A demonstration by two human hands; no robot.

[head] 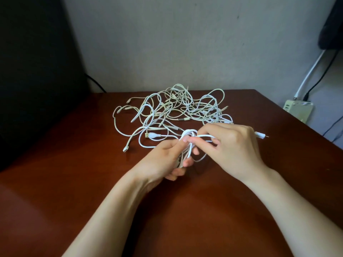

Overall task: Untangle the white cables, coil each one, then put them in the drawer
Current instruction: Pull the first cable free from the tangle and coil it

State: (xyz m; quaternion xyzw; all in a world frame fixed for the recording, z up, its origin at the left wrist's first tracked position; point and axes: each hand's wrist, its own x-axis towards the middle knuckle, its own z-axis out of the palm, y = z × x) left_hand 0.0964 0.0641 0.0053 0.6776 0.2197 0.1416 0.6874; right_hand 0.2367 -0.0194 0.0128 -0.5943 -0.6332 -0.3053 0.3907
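A tangle of several white cables (174,110) lies on the dark brown table (92,182), toward its far side. Just in front of the tangle, my left hand (165,160) grips a small coil of one white cable (188,145), its loops running down through my fingers. My right hand (232,145) pinches the loose strand of that same cable next to the coil's top. The cable's plug end (261,135) sticks out past the right side of my right hand. No drawer is in view.
The table's far edge meets a grey wall. A large dark object (33,71) stands at the left. Beyond the table's right edge, a cream power strip (298,111) hangs on the wall with white and black cords running up from it.
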